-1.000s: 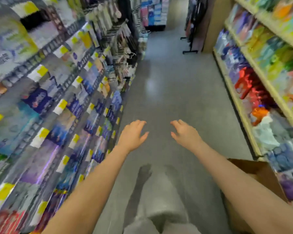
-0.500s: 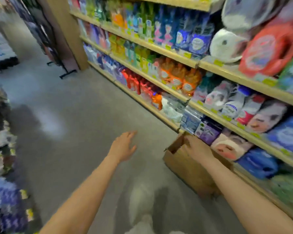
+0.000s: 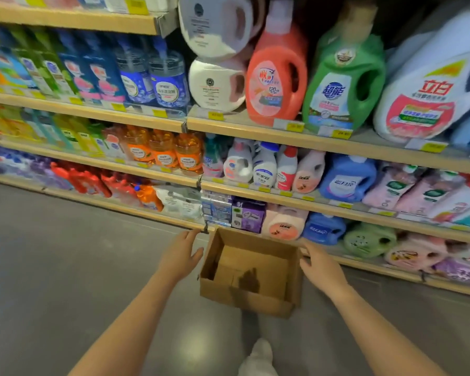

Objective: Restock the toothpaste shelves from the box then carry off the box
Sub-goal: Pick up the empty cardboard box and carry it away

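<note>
On the floor (image 3: 65, 267) below "iEKK" jugs (image 3: 284, 225), a bare-bottomed cardboard box (image 3: 255, 297).

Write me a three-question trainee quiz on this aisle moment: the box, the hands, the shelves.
1. True or false: the cardboard box on the floor holds toothpaste.
2. Where are the left hand and right hand relative to the box? A) both inside it B) one at each side C) both on the shelf
3. Fill in: the green jug stands just right of the ___ jug.

Key: 1 false, it looks empty; 2 B; 3 red.
</note>
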The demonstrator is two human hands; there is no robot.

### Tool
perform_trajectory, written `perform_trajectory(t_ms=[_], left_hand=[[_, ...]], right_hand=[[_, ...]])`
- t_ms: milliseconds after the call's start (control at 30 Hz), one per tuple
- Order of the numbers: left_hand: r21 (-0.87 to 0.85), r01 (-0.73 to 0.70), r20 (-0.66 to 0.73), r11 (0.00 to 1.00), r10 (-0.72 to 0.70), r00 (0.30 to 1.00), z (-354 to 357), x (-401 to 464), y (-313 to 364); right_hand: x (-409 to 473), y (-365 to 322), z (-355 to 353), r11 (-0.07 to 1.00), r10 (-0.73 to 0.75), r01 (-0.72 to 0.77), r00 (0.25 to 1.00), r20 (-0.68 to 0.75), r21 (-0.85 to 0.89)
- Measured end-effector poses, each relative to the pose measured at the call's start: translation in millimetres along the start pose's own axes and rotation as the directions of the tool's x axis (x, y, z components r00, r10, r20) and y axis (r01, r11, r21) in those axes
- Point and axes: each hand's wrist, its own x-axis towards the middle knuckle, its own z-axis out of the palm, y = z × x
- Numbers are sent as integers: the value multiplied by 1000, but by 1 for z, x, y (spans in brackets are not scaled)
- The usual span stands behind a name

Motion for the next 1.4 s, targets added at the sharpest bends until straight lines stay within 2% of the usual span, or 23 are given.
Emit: perform_trajectory(t_ms=[133,233,300,433,600,700,767,833,967,1100,1167,1267,1400], left_hand=[[-34,26,47,999,-25,999,24,45,2],[-94,70,111,993,-60,992,48,79,-5],[-54,44,171,998,-34,985,71,105,-16],[6,21,290,1000,-22,957,133,152,-46],[-40,107,357,993,-86,930,239,199,-83],[-5,162,350,987,-150,925,312,218,-113],[29,181,295,983,-181,938,355,230,-138],[43,228,255,973,-231,939,394,242,-165],[-66,359,252,931,-332,909,451,254,-199],[-125,302,178,945,-278,944,458,245,-209],[-116,273,181,955,-250,951,441,241,-206],[-91,262,232,961,-235,944,393,235,-189],[-135,251,344,959,-192,919,292,223,-131]], right_hand=[[32,34,3,994,105,-104,994,37,-31],[56,56,16,984,175,-177,982,75,19],[77,72,34,978,182,-193,974,133,76],[119,110,88,954,216,-250,956,197,168],[170,167,186,905,321,-360,928,189,229],[197,203,256,881,378,-424,898,227,211],[214,220,297,879,401,-443,887,230,176],[229,238,334,860,423,-464,881,210,214],[248,269,389,834,446,-476,879,168,280],[247,278,408,864,428,-447,895,127,233],[240,277,399,854,432,-446,895,110,270],[216,268,353,833,460,-479,878,135,278],[157,240,250,796,519,-566,821,239,215]])
